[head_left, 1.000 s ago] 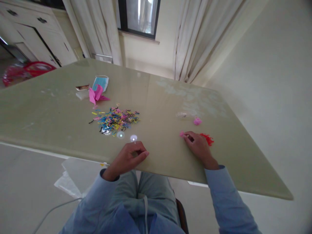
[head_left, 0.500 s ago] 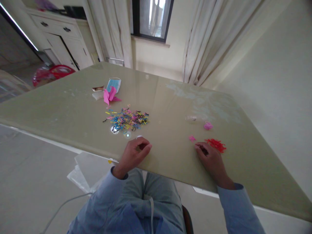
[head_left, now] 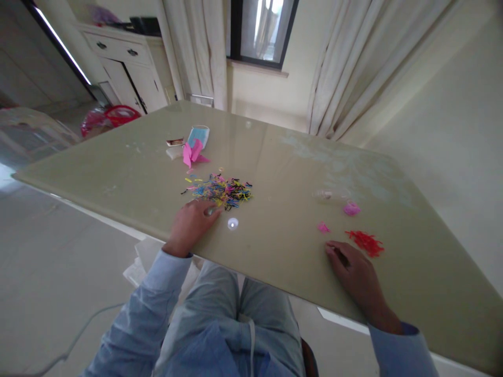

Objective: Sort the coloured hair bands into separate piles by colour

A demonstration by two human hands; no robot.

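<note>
A loose pile of small multicoloured bands [head_left: 226,191] lies left of the table's middle. At its near edge is my left hand [head_left: 194,222], thumb and fingers curved towards each other round a gap; what is between the tips, if anything, is too small to make out. A small shiny round disc [head_left: 232,224] lies just right of it. My right hand [head_left: 351,269] rests on the table, fingertips pinched together, their contents hidden. Beyond it are a small pink cluster [head_left: 324,227], a heap of red bands [head_left: 366,243] and a larger pink bundle [head_left: 351,208].
Farther back on the table [head_left: 129,178] lie a pink folded paper [head_left: 194,153], a blue face mask [head_left: 198,136], a small wrapper [head_left: 175,142] and a whitish packet [head_left: 174,152]. A clear bottle [head_left: 325,195] lies on its side near the pink bundle.
My left hand has moved left to the near edge of the multicoloured pile. My right hand stays near the red bands, slightly farther from them. The camera view has shifted.
</note>
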